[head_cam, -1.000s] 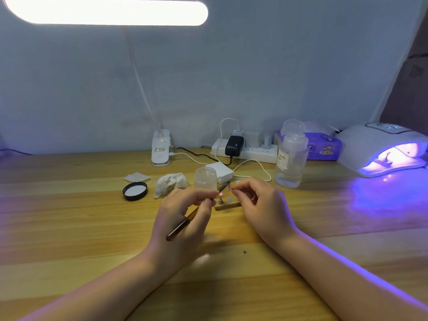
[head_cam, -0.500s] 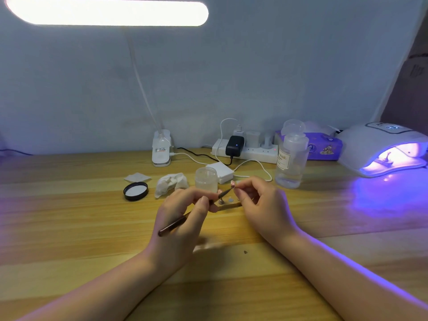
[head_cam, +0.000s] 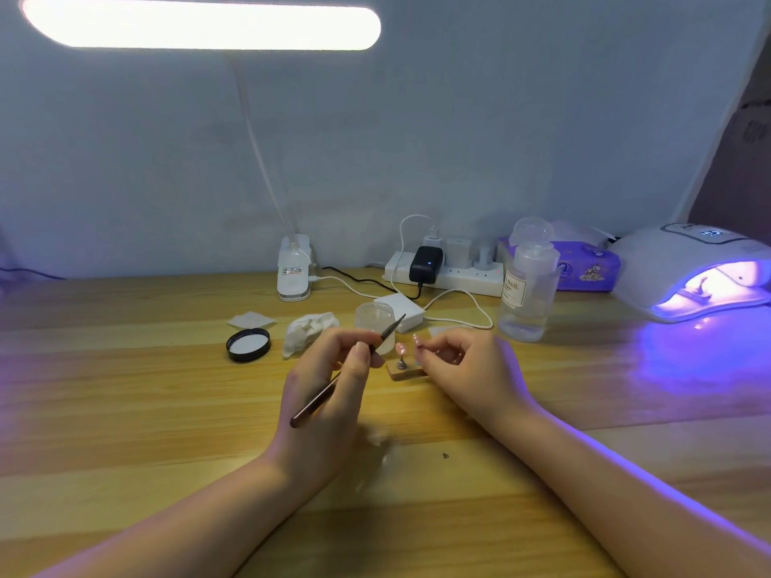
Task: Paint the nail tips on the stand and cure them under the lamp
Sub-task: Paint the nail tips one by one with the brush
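1 nail tip [head_cam: 401,349] on stand [head_cam: 404,372] between brush-pinching left hand [head_cam: 333,385] and curled right hand [head_cam: 467,371]

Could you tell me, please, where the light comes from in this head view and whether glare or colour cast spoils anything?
Head view: the desk lamp bar at top left is blown out to white; the curing lamp at right throws a violet cast over the table and edges the right hand; the wide lens bows the table edge; the nail tip is small and soft.

One head-worn view looks forward and down across the wooden table [head_cam: 125,410], close over the near edge, facing the far wall [head_cam: 500,139]
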